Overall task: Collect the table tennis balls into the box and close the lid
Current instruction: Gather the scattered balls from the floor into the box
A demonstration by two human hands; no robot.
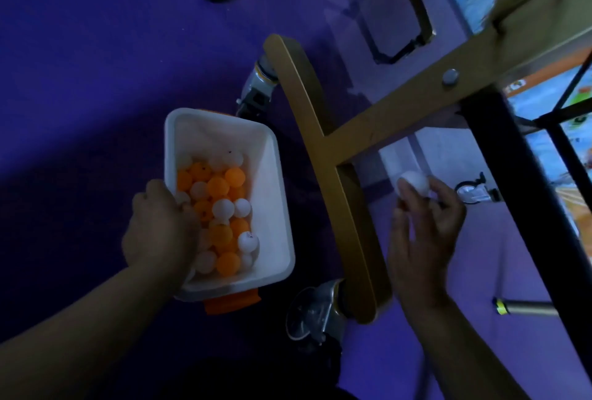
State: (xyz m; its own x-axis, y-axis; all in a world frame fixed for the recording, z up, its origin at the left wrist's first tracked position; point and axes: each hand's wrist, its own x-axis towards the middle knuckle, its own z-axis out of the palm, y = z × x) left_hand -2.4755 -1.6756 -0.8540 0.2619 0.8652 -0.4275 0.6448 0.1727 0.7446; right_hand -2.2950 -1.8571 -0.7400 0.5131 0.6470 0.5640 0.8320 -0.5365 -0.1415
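A white plastic box with orange clips stands open on the purple floor, holding several orange and white table tennis balls. My left hand grips the box's left rim, fingers curled over the edge into the box. To the right, beyond the table's gold leg, my right hand pinches a white ball at its fingertips, just above the floor. No lid is visible.
The gold curved table leg frame stands between the box and my right hand, with castor wheels at its ends. A dark post rises at the right. A small cylinder with a yellow band lies on the floor at the right.
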